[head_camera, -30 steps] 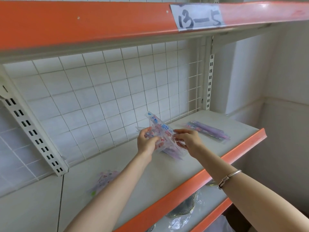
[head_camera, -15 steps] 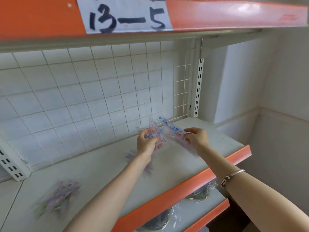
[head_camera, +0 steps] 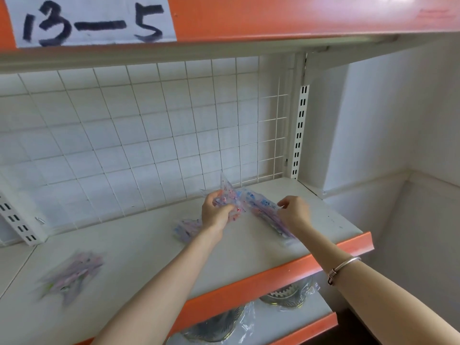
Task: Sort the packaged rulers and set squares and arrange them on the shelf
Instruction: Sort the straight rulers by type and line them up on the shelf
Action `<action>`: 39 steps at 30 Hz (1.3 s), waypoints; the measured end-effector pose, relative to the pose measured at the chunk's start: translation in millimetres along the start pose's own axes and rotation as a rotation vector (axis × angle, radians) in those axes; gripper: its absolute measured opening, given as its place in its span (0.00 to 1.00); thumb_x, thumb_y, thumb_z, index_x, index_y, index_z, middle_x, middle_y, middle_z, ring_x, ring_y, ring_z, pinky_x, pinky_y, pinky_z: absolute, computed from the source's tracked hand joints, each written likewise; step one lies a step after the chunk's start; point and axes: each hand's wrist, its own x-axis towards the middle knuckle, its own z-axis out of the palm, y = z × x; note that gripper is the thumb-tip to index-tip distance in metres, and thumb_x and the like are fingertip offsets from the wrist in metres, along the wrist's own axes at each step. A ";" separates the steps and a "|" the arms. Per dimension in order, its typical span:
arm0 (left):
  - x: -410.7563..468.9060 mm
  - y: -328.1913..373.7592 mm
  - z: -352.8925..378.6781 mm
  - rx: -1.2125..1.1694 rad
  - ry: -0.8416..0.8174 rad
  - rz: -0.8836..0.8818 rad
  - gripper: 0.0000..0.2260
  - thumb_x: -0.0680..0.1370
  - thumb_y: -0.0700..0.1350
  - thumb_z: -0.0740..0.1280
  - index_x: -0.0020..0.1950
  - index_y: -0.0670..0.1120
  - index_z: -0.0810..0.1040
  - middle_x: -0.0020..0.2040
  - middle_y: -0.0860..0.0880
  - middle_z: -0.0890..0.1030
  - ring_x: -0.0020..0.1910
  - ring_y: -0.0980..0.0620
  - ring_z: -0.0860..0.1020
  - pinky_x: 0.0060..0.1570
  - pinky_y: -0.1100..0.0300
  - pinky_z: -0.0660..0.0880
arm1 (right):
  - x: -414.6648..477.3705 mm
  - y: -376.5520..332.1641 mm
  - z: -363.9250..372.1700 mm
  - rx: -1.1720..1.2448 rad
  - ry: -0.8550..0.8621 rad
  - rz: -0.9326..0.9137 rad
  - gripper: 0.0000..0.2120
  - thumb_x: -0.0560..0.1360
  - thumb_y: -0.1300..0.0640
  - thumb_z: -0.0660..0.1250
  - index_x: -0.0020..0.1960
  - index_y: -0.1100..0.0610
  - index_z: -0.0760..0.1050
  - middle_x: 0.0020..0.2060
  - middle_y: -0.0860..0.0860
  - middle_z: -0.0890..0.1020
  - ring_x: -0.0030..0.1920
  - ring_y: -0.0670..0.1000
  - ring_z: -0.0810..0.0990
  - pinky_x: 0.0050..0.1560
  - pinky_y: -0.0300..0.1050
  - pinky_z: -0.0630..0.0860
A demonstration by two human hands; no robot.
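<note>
we are gripping a clear pink-printed set-square pack (head_camera: 227,193) in our left hand (head_camera: 215,216), pinching a long clear ruler pack (head_camera: 264,205) in our right hand (head_camera: 295,213).

One wide-angle view from the head, close to the white shelf board with orange front lip (head_camera: 154,250), facing forward and down onto it, white wire grid back panel (head_camera: 149,135) far, orange upper shelf edge (head_camera: 273,16) overhead, lower orange-lipped shelf (head_camera: 307,328) near right
</note>
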 end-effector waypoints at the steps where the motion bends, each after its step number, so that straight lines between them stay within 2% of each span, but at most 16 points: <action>1: -1.5 0.3 1.1 0.004 0.000 0.002 0.23 0.70 0.28 0.69 0.59 0.49 0.73 0.61 0.42 0.74 0.52 0.38 0.81 0.45 0.48 0.81 | 0.8 0.1 -1.2 -0.065 -0.016 -0.017 0.14 0.70 0.66 0.62 0.51 0.58 0.81 0.53 0.57 0.81 0.55 0.58 0.76 0.57 0.50 0.73; 4: -4.8 0.3 4.1 0.000 -0.015 -0.004 0.23 0.70 0.28 0.69 0.60 0.48 0.72 0.62 0.42 0.73 0.50 0.38 0.81 0.45 0.48 0.81 | 4.1 -0.2 -3.7 -0.185 -0.051 -0.075 0.14 0.73 0.63 0.64 0.57 0.56 0.78 0.58 0.56 0.76 0.60 0.58 0.71 0.60 0.49 0.68; 6: -7.0 1.1 6.0 0.001 -0.019 -0.007 0.24 0.70 0.27 0.70 0.60 0.49 0.73 0.63 0.42 0.73 0.50 0.38 0.81 0.44 0.47 0.81 | 4.7 -3.5 -3.0 -0.102 -0.037 -0.139 0.14 0.73 0.63 0.64 0.57 0.56 0.78 0.57 0.56 0.76 0.58 0.57 0.72 0.59 0.49 0.69; 8: -11.1 2.9 8.3 -0.003 -0.018 -0.002 0.24 0.70 0.27 0.70 0.59 0.48 0.73 0.63 0.42 0.73 0.49 0.37 0.82 0.41 0.49 0.82 | 1.4 -12.2 -3.8 0.077 -0.054 -0.191 0.11 0.73 0.63 0.64 0.54 0.57 0.79 0.53 0.56 0.79 0.53 0.55 0.75 0.53 0.46 0.72; 10: -15.9 5.6 9.4 -0.011 -0.021 0.010 0.24 0.70 0.26 0.70 0.60 0.47 0.73 0.63 0.43 0.74 0.48 0.36 0.82 0.35 0.54 0.81 | -5.1 -24.0 -4.5 0.250 -0.144 -0.192 0.08 0.74 0.62 0.64 0.51 0.59 0.80 0.47 0.54 0.81 0.46 0.52 0.77 0.42 0.42 0.72; 13: -21.0 9.1 9.5 -0.028 -0.044 0.047 0.23 0.69 0.26 0.71 0.59 0.45 0.74 0.61 0.43 0.75 0.45 0.36 0.81 0.30 0.58 0.79 | -12.3 -38.0 -0.2 0.448 -0.282 -0.160 0.06 0.74 0.59 0.68 0.49 0.60 0.80 0.40 0.54 0.82 0.37 0.50 0.77 0.38 0.41 0.74; 16: -25.0 10.1 7.0 -0.025 -0.043 0.090 0.21 0.69 0.28 0.72 0.56 0.46 0.76 0.58 0.44 0.77 0.41 0.41 0.82 0.39 0.51 0.82 | -15.3 -46.4 3.6 0.596 -0.429 -0.065 0.08 0.72 0.61 0.71 0.49 0.63 0.78 0.34 0.56 0.80 0.27 0.49 0.76 0.33 0.41 0.77; 18: -26.1 10.1 1.0 -0.032 -0.031 0.097 0.16 0.71 0.30 0.71 0.52 0.48 0.77 0.56 0.42 0.78 0.34 0.47 0.81 0.45 0.47 0.81 | -19.3 -51.7 6.0 0.658 -0.518 -0.008 0.08 0.72 0.64 0.71 0.49 0.64 0.76 0.33 0.57 0.79 0.24 0.50 0.77 0.29 0.40 0.77; 20: -24.4 11.3 -7.9 -0.062 -0.025 0.087 0.10 0.75 0.33 0.69 0.51 0.46 0.78 0.54 0.40 0.78 0.31 0.51 0.80 0.46 0.46 0.81 | -21.8 -56.6 9.2 0.656 -0.544 0.004 0.07 0.72 0.64 0.71 0.48 0.64 0.76 0.33 0.57 0.79 0.25 0.50 0.77 0.29 0.39 0.77; 22: -23.1 14.2 -18.2 -0.086 -0.016 0.079 0.07 0.77 0.34 0.66 0.54 0.42 0.77 0.52 0.43 0.79 0.34 0.49 0.81 0.42 0.50 0.82 | -24.1 -62.2 12.5 0.635 -0.535 0.005 0.05 0.72 0.64 0.71 0.46 0.63 0.77 0.33 0.56 0.79 0.26 0.50 0.78 0.29 0.37 0.76; 24: -22.8 18.1 -29.0 -0.102 0.001 0.080 0.07 0.78 0.34 0.65 0.55 0.40 0.76 0.50 0.45 0.79 0.37 0.46 0.82 0.38 0.55 0.82 | -26.4 -68.3 16.7 0.612 -0.507 -0.001 0.03 0.72 0.65 0.71 0.44 0.62 0.78 0.33 0.54 0.80 0.28 0.49 0.78 0.29 0.36 0.76; 28: -23.9 28.0 -52.5 -0.063 0.041 0.076 0.08 0.78 0.34 0.65 0.57 0.39 0.77 0.47 0.48 0.78 0.33 0.52 0.82 0.37 0.56 0.82 | -31.8 -84.3 25.1 0.665 -0.434 -0.004 0.04 0.73 0.68 0.68 0.42 0.61 0.77 0.33 0.54 0.80 0.30 0.49 0.77 0.30 0.35 0.74; 30: -22.8 31.5 -65.3 -0.032 0.046 0.065 0.08 0.78 0.34 0.66 0.56 0.39 0.77 0.48 0.48 0.78 0.35 0.49 0.82 0.37 0.56 0.82 | -35.5 -93.4 28.5 0.746 -0.422 -0.007 0.05 0.73 0.69 0.68 0.41 0.60 0.77 0.33 0.54 0.80 0.31 0.49 0.77 0.32 0.36 0.73; 34: -24.0 36.2 -82.5 0.010 0.029 0.058 0.09 0.75 0.34 0.69 0.54 0.41 0.79 0.50 0.45 0.79 0.41 0.43 0.83 0.36 0.56 0.82 | -46.4 -107.5 35.7 0.846 -0.500 -0.013 0.04 0.72 0.67 0.70 0.41 0.61 0.77 0.34 0.54 0.80 0.32 0.49 0.77 0.35 0.38 0.72; 39: -26.1 36.5 -92.3 0.040 0.020 0.106 0.09 0.73 0.34 0.72 0.50 0.43 0.81 0.48 0.46 0.80 0.39 0.51 0.83 0.34 0.59 0.81 | -56.2 -116.1 48.5 0.842 -0.510 0.069 0.05 0.72 0.65 0.71 0.40 0.58 0.78 0.33 0.52 0.78 0.33 0.49 0.73 0.37 0.40 0.74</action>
